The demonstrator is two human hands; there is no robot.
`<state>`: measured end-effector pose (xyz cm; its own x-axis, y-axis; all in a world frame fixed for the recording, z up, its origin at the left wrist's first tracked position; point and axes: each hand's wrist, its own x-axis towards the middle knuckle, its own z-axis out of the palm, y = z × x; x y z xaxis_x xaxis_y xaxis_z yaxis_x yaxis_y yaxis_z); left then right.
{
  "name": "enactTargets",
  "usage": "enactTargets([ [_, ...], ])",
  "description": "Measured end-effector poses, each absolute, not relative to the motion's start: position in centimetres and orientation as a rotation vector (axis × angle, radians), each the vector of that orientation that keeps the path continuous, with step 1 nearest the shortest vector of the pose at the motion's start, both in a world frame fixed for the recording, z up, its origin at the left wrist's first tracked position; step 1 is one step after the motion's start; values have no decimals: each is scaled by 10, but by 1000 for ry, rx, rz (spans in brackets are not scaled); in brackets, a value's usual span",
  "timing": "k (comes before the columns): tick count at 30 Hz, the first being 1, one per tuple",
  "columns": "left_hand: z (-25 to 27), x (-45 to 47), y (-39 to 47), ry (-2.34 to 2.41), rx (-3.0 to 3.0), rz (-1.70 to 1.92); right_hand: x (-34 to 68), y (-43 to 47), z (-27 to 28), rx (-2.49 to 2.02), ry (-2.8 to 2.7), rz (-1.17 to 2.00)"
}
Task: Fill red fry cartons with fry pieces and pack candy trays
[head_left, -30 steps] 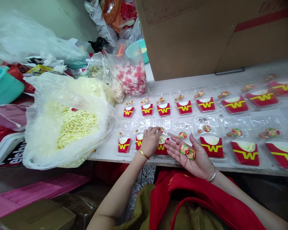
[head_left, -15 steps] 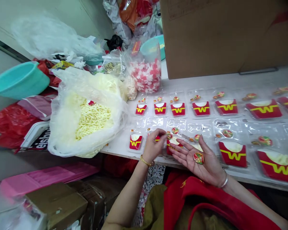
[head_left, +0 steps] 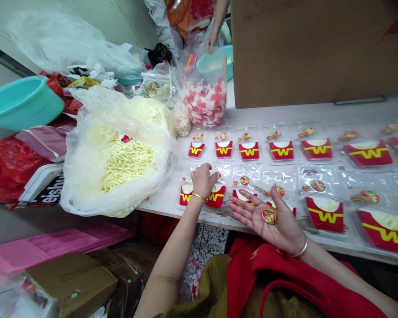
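My left hand [head_left: 204, 181], thumb and fingers apart, is over a clear plastic tray near the table's front edge. Beside its thumb is a miniature pizza [head_left: 218, 176], above a red fries carton with a yellow W [head_left: 216, 196]. Whether the fingertips touch the pizza is hard to tell. Palm up with fingers stretched out, my right hand [head_left: 272, 221] holds another miniature pizza [head_left: 269, 216] on its palm. Behind the right hand, a tray has a miniature burger [head_left: 235, 182], a miniature pizza [head_left: 244, 180] and a partly hidden fries carton [head_left: 242, 195].
Two rows of similar trays line the white table [head_left: 248, 115]. At left, an open plastic bag [head_left: 76, 176] holds pale yellow stick pieces. Behind are a bag of pink and white pieces [head_left: 205, 104], a large cardboard box [head_left: 311, 57] and another person's hand [head_left: 212, 40].
My left hand has moved left from in front of the third front tray to the second. My right hand stays palm up, shifted slightly left. Another person's arm has appeared at the back.
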<state>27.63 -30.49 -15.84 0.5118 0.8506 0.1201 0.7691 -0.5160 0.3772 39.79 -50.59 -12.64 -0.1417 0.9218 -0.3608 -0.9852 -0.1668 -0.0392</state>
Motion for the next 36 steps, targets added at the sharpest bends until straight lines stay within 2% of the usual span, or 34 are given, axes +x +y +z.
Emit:
enactTargets([
  [2,-146,275,-315,1198,2477,468,398,-501,-125,-348,241,1698],
  [6,-114,274,-359,526,2326,381,394,-487,-122,-288,232,1698],
  [8,-102,274,-385,411,2264,350,391,-480,-121,-259,236,1724],
  [13,-100,263,-401,558,2096,466,377,-468,-117,-378,244,1754],
  [19,-129,208,-309,1136,1936,801,369,-462,-115,-497,144,1773],
  [25,-163,183,-259,1447,2149,598,373,-461,-115,-574,107,1776],
  [31,-163,186,-260,1504,2570,486,385,-437,-107,-688,-84,1763],
  [36,-162,180,-261,1407,2637,502,406,-362,-55,-865,-551,1535],
])
